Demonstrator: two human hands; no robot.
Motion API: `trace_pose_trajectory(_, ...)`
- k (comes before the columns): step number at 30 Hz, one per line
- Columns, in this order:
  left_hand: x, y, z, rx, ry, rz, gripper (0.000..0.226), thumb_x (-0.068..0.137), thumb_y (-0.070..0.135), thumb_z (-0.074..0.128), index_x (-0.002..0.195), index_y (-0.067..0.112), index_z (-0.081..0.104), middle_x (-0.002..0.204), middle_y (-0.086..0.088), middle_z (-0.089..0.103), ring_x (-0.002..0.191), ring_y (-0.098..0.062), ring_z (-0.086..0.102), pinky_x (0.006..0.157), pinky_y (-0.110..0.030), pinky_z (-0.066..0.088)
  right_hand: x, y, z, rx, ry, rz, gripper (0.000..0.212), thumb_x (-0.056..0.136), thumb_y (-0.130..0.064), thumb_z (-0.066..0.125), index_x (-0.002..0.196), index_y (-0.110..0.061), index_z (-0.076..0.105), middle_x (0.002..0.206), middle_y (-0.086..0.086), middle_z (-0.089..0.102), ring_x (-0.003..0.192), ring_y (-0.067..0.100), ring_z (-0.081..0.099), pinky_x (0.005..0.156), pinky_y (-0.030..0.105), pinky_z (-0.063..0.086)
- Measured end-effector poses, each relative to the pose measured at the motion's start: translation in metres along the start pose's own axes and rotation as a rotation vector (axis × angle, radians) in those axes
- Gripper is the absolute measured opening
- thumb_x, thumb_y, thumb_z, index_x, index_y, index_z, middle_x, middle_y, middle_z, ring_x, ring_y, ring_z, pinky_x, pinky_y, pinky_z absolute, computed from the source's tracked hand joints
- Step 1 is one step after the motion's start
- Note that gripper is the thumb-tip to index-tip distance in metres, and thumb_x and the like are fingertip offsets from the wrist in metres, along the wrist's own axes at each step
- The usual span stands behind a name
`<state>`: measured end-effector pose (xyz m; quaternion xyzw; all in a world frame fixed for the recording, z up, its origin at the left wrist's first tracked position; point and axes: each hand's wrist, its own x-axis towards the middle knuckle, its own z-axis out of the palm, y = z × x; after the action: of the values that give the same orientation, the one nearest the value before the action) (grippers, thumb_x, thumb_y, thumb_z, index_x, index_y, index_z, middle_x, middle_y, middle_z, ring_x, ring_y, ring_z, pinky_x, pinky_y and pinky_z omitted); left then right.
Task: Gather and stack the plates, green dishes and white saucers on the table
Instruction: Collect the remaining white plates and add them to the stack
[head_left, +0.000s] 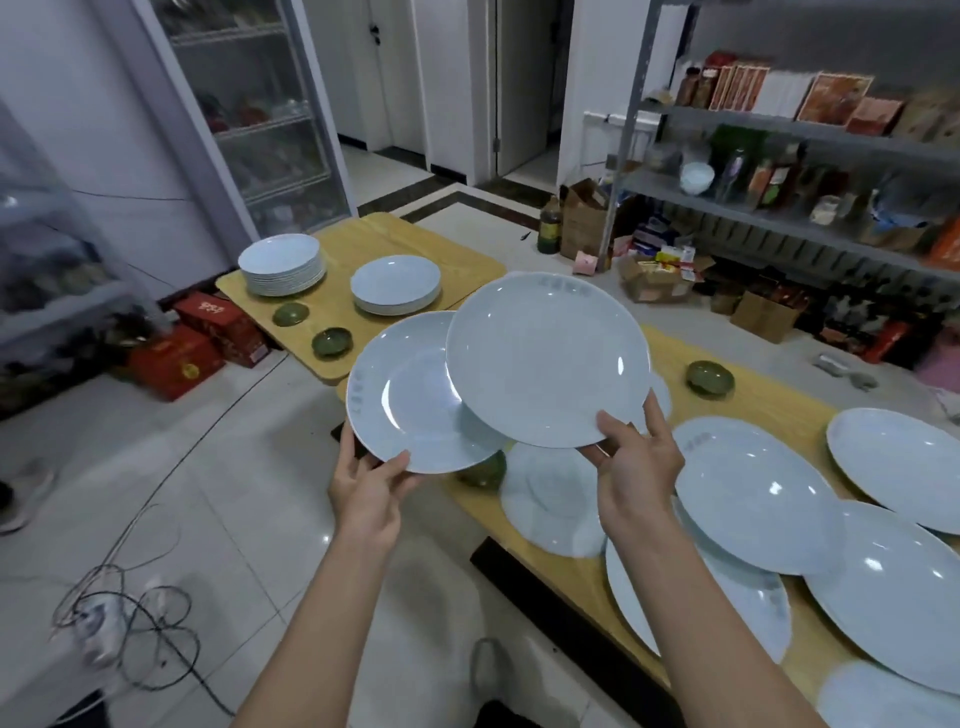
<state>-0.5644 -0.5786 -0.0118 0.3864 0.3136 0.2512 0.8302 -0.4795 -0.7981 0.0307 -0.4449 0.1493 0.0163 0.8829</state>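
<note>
White plate (tilted) pinched between right thumb and fingers

On the far table, left stack beside right stack — near dish and far dish before them.

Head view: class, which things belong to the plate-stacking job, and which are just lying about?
Job: lower plate in left hand, upper plate in right hand, two plate stacks, green dishes, loose plates.
Lying about: red boxes, floor cables, cardboard boxes, shelf goods.
</note>
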Motion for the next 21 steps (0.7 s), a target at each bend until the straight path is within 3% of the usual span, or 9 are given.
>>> trace_pose_trajectory(4,0.059,0.009,0.019,0.024,0.022,-0.026,0.084,0.079,-0.02,0.065,0.143,0.031,0.049,0.122,0.0,0.067,0.102,-0.024,0.069,0.081,-0.052,0.059,0.046,0.017,0.038,0.014,-0.01,0.011,0.067,0.086,0.01,0.063,0.143,-0.024,0.053,0.106,0.006,0.076,0.09,0.022,0.072,0.067,0.031,0.06)
trace_pose_trajectory(10,0.138,0.029,0.044,0.024,0.08,-0.045,0.087,0.079,-0.02,0.066,0.149,0.026,0.042,0.125,-0.006,0.066,0.101,-0.029,0.07,0.06,-0.032,0.06,0.104,0.037,0.094,0.019,0.009,0.041,0.068,0.085,0.01,0.065,0.143,-0.023,0.053,0.098,0.003,0.077,0.078,0.016,0.072,0.068,0.032,0.061)
trace_pose_trajectory(17,0.233,0.044,0.058,0.01,0.067,-0.071,0.088,0.079,-0.023,0.062,0.149,0.026,0.041,0.125,-0.01,0.066,0.103,-0.028,0.069,0.07,-0.045,0.062,0.151,0.061,0.145,-0.001,0.054,0.033,0.068,0.084,0.012,0.065,0.141,-0.022,0.054,0.099,0.0,0.077,0.084,0.019,0.073,0.067,0.033,0.061)
trace_pose_trajectory(21,0.301,0.052,0.056,0.04,0.05,-0.104,0.085,0.079,-0.02,0.066,0.147,0.026,0.046,0.122,-0.006,0.068,0.093,-0.023,0.073,0.067,-0.04,0.062,0.177,0.087,0.181,-0.009,0.103,0.015,0.066,0.085,0.012,0.064,0.141,-0.022,0.055,0.091,-0.007,0.078,0.089,0.021,0.072,0.067,0.032,0.061)
